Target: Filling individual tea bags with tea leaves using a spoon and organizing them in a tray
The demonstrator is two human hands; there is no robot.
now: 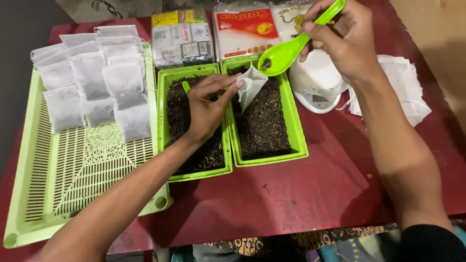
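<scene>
My left hand (206, 104) pinches a small white paper sachet (251, 85), held open over the right green tray (298, 140) of dark loose tea. My right hand (340, 36) grips a green plastic spoon (284, 53); its bowl holds a little tea and tilts just above the sachet's mouth. A second green tray (162, 111) of tea lies under my left wrist, with a green spoon handle (186, 86) poking out of it.
A large pale green slotted tray (73, 165) at left carries several filled white sachets (92, 73). A white scale (318, 82) and a stack of empty sachets (405, 87) sit at right. Packaged goods (182, 36) line the far edge of the red table (301, 194).
</scene>
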